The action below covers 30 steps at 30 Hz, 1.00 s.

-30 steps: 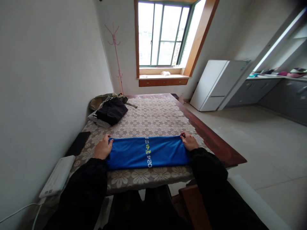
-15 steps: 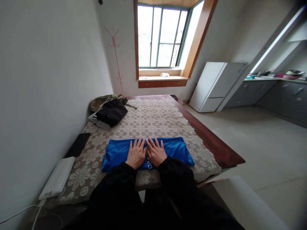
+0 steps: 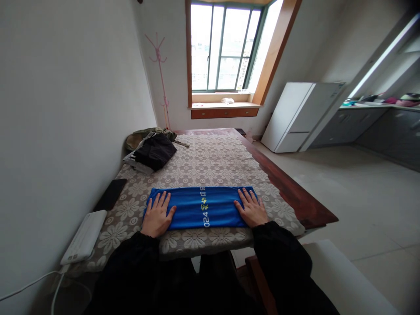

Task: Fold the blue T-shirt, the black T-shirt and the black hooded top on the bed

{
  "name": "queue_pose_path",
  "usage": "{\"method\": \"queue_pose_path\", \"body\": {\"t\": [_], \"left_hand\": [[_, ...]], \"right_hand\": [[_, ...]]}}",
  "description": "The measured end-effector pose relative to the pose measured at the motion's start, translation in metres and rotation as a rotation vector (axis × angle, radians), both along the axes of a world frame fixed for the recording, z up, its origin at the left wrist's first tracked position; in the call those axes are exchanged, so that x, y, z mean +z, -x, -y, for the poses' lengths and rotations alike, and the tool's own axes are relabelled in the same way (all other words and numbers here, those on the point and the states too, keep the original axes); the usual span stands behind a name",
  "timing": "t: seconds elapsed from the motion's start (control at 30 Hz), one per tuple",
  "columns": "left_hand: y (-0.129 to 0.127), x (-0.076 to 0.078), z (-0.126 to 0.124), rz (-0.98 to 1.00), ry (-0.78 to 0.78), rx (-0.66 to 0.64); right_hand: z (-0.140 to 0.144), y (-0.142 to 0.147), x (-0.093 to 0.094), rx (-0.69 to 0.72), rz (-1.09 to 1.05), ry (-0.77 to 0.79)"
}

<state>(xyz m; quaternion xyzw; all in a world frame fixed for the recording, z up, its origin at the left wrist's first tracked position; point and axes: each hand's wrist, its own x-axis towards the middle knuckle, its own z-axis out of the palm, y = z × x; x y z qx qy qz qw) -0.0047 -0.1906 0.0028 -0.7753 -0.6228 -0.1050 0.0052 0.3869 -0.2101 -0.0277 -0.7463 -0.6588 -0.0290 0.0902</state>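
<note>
On the near edge of the table [image 3: 315,214], over its flowered tablecloth [image 3: 213,162], the folded blue cloth [image 3: 188,208] lies flat right under the fingers, its long axis running from left to right across the person's front, its white and yellow print [image 3: 204,203] about midway between the hands. The left hand [image 3: 157,218] is nearer its left end and the right hand [image 3: 253,213] nearer its right, both palm down with the arms reaching forward, the fingers spread and resting on top, pinching nothing, each thumb angled inward.
</note>
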Motion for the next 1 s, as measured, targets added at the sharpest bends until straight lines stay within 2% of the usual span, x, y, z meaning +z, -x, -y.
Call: {"method": "queue_pose_path", "body": {"t": [0.13,0.2,0.4,0.5,0.6,0.7,0.83,0.93,1.0], "left_hand": [[0.032,0.003,0.012,0.017,0.019,0.269],[0.044,0.007,0.02,0.021,0.026,0.355],[0.052,0.029,0.039,0.129,0.074,0.288],[0.052,0.032,0.036,0.253,0.124,0.243],[0.054,0.028,0.031,0.434,0.159,0.255],[0.056,0.022,0.026,0.608,0.162,0.287],[0.06,0.013,0.018,0.866,0.109,0.398],[0.063,0.011,0.015,1.133,0.194,0.459],[0.065,0.014,0.017,1.287,0.302,0.44]], "right_hand": [[0.003,-0.011,-0.001,-0.004,0.0,-0.003],[0.003,-0.01,-0.002,-0.002,0.006,-0.025],[0.009,0.0,0.007,0.013,0.027,-0.223],[0.021,0.013,0.016,0.119,-0.01,-0.335],[0.035,0.035,0.028,0.255,-0.123,-0.381],[0.043,0.062,0.044,0.361,-0.322,-0.349],[0.039,0.1,0.068,0.49,-0.669,-0.202],[0.025,0.131,0.082,0.592,-0.854,-0.083],[0.011,0.155,0.088,0.644,-0.912,-0.018]]}}
